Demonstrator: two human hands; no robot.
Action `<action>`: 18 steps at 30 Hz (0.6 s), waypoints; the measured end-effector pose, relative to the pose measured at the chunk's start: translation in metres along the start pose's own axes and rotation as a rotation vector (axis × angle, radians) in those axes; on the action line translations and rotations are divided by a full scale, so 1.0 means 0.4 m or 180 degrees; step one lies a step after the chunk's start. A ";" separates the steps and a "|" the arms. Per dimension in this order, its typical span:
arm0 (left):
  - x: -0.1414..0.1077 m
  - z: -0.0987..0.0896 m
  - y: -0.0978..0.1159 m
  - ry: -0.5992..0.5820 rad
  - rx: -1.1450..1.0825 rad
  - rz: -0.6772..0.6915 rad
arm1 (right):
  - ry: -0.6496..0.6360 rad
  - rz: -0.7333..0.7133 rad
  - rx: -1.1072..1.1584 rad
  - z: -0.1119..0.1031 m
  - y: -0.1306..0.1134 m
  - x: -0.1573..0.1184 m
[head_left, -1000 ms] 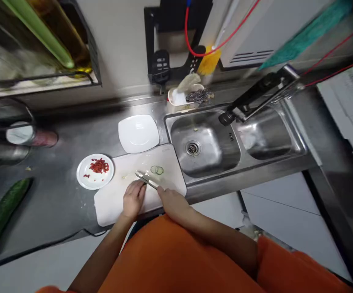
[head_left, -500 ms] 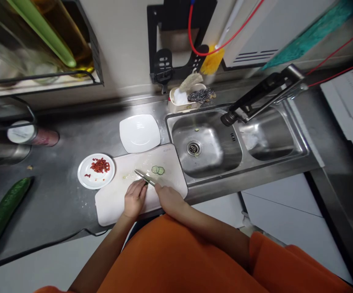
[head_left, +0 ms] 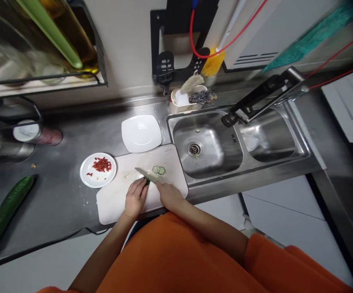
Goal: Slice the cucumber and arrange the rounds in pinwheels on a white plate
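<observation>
A: Head view: state of left hand (head_left: 135, 198)?
B: Pins a cucumber piece (head_left: 147, 182), mostly hidden, against the cutting board (head_left: 118, 203), fingers pressed together.
A: Right hand (head_left: 170, 197)?
B: Grips the knife (head_left: 142, 173) by its handle, fingers curled closed. Extends the blade over the board, close to the left fingertips.
A: Location of cucumber slices (head_left: 158, 170)?
B: Flat on the board, overlapping, just beyond the knife.
A: Adjacent items?
B: Square plate (head_left: 141, 133) at the far edge; round plate (head_left: 87, 179) with red pieces (head_left: 102, 164) at left; sink (head_left: 208, 162) at right; whole cucumber (head_left: 7, 209) far left.
</observation>
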State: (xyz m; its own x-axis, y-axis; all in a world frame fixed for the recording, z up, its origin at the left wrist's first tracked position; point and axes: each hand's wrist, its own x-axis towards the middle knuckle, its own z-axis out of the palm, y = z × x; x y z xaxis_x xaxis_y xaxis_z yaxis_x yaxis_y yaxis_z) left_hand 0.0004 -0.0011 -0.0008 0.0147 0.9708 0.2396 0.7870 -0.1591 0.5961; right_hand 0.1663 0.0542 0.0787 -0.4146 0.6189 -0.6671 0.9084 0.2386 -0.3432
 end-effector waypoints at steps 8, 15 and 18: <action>-0.004 0.004 -0.007 0.0026 0.0019 0.0008 | -0.0084 0.0095 -0.0273 -0.027 0.008 -0.071; -0.005 -0.001 -0.006 -0.0015 0.0097 -0.0006 | -0.0345 0.0162 -0.0255 -0.048 -0.011 -0.109; -0.005 0.000 -0.006 -0.0012 0.0104 -0.0017 | -0.0376 0.0223 -0.0214 -0.048 -0.012 -0.111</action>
State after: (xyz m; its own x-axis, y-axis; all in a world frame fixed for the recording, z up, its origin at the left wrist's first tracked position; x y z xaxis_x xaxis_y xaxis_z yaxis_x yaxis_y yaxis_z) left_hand -0.0017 -0.0025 -0.0025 0.0126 0.9723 0.2336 0.8069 -0.1478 0.5719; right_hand 0.1814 0.0400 0.1228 -0.3500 0.5443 -0.7624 0.9352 0.2501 -0.2507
